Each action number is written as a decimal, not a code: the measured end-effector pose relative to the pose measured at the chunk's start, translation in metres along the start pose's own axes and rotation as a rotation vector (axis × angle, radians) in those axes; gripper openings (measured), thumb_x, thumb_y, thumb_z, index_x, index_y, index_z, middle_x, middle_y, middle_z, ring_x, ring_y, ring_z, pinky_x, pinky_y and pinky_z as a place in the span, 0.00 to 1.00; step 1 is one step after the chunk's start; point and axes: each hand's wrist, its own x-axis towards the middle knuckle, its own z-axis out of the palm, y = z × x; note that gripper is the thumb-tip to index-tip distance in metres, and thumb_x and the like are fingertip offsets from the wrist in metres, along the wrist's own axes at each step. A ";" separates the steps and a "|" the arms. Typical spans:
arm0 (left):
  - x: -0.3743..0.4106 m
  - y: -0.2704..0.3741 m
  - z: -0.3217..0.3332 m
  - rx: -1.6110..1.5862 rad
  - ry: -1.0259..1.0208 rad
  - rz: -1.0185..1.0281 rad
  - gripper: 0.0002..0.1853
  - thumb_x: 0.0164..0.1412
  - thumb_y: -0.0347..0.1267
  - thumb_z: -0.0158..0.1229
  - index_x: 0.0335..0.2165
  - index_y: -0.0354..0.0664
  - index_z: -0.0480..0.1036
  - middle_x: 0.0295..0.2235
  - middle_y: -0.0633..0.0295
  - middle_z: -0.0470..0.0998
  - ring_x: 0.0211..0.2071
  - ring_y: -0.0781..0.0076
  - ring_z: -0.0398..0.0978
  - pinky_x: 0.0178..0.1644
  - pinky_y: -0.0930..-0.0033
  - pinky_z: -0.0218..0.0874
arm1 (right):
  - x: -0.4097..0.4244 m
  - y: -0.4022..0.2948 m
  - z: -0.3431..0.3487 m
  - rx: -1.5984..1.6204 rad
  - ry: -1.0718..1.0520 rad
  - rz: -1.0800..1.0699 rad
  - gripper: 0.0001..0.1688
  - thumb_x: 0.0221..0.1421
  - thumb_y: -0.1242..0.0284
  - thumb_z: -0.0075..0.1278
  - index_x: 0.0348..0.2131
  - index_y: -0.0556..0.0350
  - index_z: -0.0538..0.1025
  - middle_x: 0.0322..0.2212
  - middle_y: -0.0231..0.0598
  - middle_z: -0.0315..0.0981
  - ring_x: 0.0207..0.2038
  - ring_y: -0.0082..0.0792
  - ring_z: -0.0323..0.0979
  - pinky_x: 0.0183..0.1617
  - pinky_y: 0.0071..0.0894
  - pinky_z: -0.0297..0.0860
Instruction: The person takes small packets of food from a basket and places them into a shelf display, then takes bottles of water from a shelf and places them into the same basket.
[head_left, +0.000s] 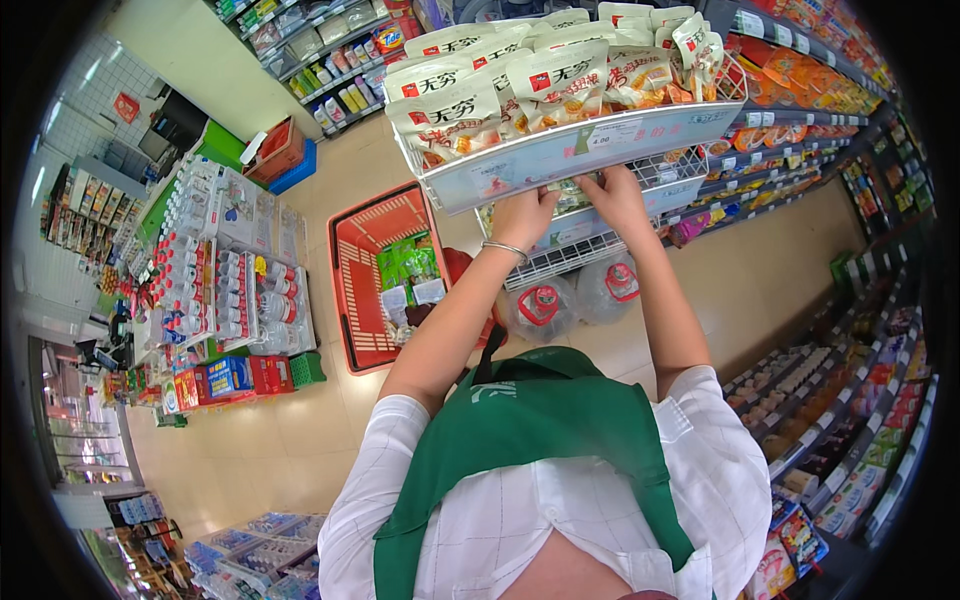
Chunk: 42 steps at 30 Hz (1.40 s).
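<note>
In front of me stands a white wire display rack with stacked baskets. Pale pouches of snack food stand packed in its top basket, which has a panel with a price tag. My left hand and my right hand reach under that panel into the second basket. Small green-and-clear snack packets lie between my fingertips. The overhanging panel hides part of my fingers, so whether they grip a packet is unclear. A metal bangle circles my left wrist.
Left of the rack, a red shopping basket on the floor holds green packets. Large clear plastic bottles stand under the rack. Stocked shelves line the right side. Bottled drinks are stacked at far left.
</note>
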 end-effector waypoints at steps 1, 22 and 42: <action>-0.001 0.000 0.001 0.023 0.001 -0.010 0.15 0.49 0.38 0.58 0.27 0.35 0.70 0.23 0.54 0.74 0.26 0.56 0.73 0.32 0.61 0.62 | 0.001 0.000 0.002 -0.074 -0.012 -0.019 0.13 0.44 0.69 0.55 0.31 0.59 0.76 0.27 0.48 0.72 0.26 0.45 0.68 0.32 0.38 0.66; -0.035 0.004 0.007 0.020 0.385 0.429 0.11 0.43 0.28 0.58 0.30 0.43 0.71 0.31 0.57 0.72 0.36 0.53 0.68 0.43 0.55 0.56 | -0.034 -0.011 0.029 0.087 0.303 -0.415 0.07 0.44 0.81 0.51 0.29 0.62 0.74 0.28 0.43 0.71 0.33 0.44 0.67 0.38 0.36 0.63; -0.233 -0.305 -0.083 -0.232 0.084 -0.326 0.05 0.47 0.23 0.53 0.28 0.36 0.68 0.28 0.52 0.72 0.31 0.55 0.71 0.34 0.63 0.62 | -0.165 -0.096 0.332 0.428 -0.882 0.087 0.11 0.50 0.76 0.49 0.35 0.62 0.72 0.27 0.39 0.71 0.29 0.27 0.72 0.32 0.26 0.67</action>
